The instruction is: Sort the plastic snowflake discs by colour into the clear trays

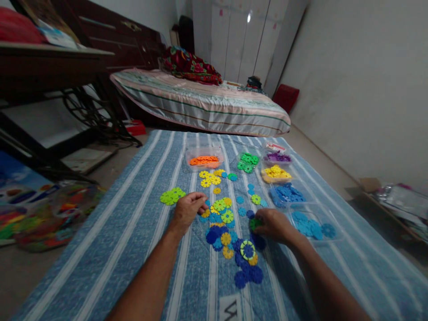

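Observation:
A loose pile of notched plastic discs, the snowflake-shaped building kind, lies on the striped cloth in front of me. Over its left edge is my left hand (pixel 190 209), fingers curled together; whatever they hold, if anything, is hidden. Left of that hand sits a cluster of lime-green discs (pixel 172 196). My right hand (pixel 274 225) reaches in from the right, its fingertips closed on a dark green disc (pixel 255 224) above dark blue ones. Lime discs (pixel 227 217), yellow discs (pixel 225 239) and dark blue discs (pixel 247 270) lie mixed between and below the hands.
Clear tubs hold sorted discs: orange (pixel 204 161), green (pixel 248 162), purple (pixel 277 157), yellow (pixel 276 173), dark blue (pixel 287 194) and light blue (pixel 307 225). A bed (pixel 200 102) stands beyond the cloth (pixel 133 232). A sewing-machine table (pixel 50 51) is at left.

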`<state>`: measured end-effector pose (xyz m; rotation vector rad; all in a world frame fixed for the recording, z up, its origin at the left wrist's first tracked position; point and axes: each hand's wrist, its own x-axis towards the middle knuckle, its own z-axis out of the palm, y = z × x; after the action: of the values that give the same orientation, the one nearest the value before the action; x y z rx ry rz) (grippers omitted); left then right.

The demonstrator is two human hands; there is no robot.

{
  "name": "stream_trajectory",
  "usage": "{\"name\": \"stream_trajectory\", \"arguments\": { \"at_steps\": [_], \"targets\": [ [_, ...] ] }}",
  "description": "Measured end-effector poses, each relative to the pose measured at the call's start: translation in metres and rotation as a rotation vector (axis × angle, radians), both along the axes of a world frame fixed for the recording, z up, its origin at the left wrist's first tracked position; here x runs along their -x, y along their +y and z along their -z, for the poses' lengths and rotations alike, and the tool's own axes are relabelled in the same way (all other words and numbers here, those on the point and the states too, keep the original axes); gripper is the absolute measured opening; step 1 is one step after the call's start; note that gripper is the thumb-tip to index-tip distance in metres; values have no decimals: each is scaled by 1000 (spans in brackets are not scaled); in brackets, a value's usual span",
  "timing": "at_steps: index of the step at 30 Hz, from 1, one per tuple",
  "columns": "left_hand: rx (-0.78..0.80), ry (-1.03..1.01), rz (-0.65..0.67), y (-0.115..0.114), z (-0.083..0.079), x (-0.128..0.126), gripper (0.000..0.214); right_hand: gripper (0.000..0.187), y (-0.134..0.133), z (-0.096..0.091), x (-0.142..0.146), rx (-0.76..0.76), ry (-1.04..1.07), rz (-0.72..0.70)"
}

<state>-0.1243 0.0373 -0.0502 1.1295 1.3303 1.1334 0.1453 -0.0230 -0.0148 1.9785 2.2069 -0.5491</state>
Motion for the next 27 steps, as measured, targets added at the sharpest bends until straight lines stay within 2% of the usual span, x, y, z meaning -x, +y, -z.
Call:
{"name": "stream_trajectory", "arguments": {
  "at_steps": [4,8,11,13,16,19,20,21,23,27],
  "targets": [
    [4,-13,4,-1,-1,0,29,25,1,-2,0,-14,88,47],
    [11,-15,3,-1,1,1,30,8,2,-6,1,-11,288,-4],
    [19,-20,2,1,5,2,32,7,11,-7,4,-23,429,-35],
    [19,-20,4,2,6,3,32,10,25,-7,5,-53,542,-3],
    [19,-14,8,3,7,3,32,25,59,-12,7,-176,841,220],
    [20,-9,5,2,6,3,32,36,94,-24,7,-486,1189,540],
    [21,-8,4,2,6,3,32,38,101,-28,7,-536,1242,610],
    [21,-8,5,3,5,3,32,39,106,-30,8,-567,1266,653],
    [22,-8,3,3,5,3,32,39,107,-26,9,-547,1243,649],
    [17,-15,-3,2,5,3,31,33,85,8,13,-410,1116,509]
  ]
}}
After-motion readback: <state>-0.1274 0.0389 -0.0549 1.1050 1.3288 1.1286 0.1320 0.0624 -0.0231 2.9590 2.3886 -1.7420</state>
